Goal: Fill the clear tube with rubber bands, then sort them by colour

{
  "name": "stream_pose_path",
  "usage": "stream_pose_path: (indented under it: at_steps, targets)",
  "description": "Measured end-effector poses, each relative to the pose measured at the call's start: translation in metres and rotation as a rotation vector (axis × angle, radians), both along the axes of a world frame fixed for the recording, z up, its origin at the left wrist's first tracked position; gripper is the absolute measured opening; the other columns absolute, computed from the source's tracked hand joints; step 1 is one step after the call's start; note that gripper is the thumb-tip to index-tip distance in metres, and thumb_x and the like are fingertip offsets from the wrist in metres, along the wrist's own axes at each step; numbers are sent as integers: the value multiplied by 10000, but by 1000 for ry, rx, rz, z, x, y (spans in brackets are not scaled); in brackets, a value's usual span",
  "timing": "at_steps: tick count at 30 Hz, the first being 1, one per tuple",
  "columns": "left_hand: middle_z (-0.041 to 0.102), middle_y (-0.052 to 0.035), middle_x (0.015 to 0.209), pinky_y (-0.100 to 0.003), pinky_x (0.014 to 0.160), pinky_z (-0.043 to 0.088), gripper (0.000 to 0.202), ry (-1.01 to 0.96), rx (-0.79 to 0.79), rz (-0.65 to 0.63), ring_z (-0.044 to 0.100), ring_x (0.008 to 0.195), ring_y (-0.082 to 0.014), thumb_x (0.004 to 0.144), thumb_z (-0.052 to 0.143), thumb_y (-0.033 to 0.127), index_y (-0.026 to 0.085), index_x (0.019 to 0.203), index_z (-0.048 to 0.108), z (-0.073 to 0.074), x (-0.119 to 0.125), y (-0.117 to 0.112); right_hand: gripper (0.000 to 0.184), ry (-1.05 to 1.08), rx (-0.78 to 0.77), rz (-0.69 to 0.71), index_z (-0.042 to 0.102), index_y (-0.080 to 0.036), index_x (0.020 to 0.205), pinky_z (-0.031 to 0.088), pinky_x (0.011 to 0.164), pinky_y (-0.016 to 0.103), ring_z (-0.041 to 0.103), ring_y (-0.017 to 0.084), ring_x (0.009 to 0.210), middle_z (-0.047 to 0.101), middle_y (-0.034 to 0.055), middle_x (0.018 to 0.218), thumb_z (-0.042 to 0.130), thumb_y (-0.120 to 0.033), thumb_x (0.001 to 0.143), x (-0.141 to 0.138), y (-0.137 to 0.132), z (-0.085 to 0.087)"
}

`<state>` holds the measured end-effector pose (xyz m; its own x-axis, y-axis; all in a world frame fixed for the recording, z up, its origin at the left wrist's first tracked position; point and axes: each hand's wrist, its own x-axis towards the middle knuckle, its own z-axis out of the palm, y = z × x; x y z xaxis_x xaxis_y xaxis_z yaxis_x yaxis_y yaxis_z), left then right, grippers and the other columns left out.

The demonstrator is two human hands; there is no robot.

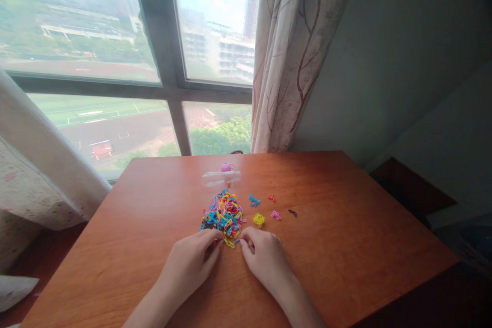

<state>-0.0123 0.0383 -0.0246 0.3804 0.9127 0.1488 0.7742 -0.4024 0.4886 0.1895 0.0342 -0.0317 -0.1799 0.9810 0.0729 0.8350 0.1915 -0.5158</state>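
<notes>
A heaped pile of small multicoloured elastic bands (225,211) lies on the table, mixing blue, yellow, pink, red and black. My left hand (196,253) rests at the pile's near left edge, thumb and forefinger pinched together; what is between them is too small to make out. Across from it, my right hand (265,251) is closed, its fingertips at a blue band (237,241) by the near edge of the pile. A few yellow bands (229,242) lie between the two hands.
Right of the pile sit separate little groups: blue bands (254,200), red bands (271,198), yellow bands (259,220), pink bands (275,215) and black bands (292,212). Behind it lie a clear plastic container (215,179) and a pink object (227,166). The wooden table (346,246) meets a window.
</notes>
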Motion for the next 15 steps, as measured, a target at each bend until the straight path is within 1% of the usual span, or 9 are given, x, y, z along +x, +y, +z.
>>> stream_pose_path:
  at_steps: [4, 8, 11, 15]
  targets:
    - [711, -8, 787, -208, 601, 444, 201, -5, -5, -6, 668, 693, -158, 919, 452, 222, 242, 916, 652, 1, 0, 0, 114, 55, 12, -10, 662, -244, 808, 291, 566, 229, 582, 129, 582, 660, -30, 652, 571, -204, 862, 1, 0, -5]
    - [714, -12, 794, -212, 601, 443, 208, 4, -17, -6, 666, 688, -159, 921, 447, 216, 240, 918, 654, 2, 0, 0, 129, 128, 40, -27, 656, -232, 813, 313, 563, 217, 559, 124, 550, 607, -39, 589, 544, -197, 866, 7, 5, -8]
    - [719, -15, 808, -215, 606, 440, 217, 5, -16, -7, 661, 682, -156, 925, 443, 216, 240, 919, 659, 3, 1, -1, 143, 104, 79, -68, 659, -224, 806, 313, 560, 224, 550, 128, 543, 587, -36, 571, 535, -216, 877, 17, 16, -3]
    - [721, -15, 815, -213, 599, 434, 215, 0, -11, -12, 656, 666, -151, 921, 447, 215, 241, 909, 659, 3, 0, -1, 137, -9, 92, -135, 681, -233, 847, 308, 571, 231, 581, 134, 589, 638, -26, 619, 550, -229, 883, 29, 42, 10]
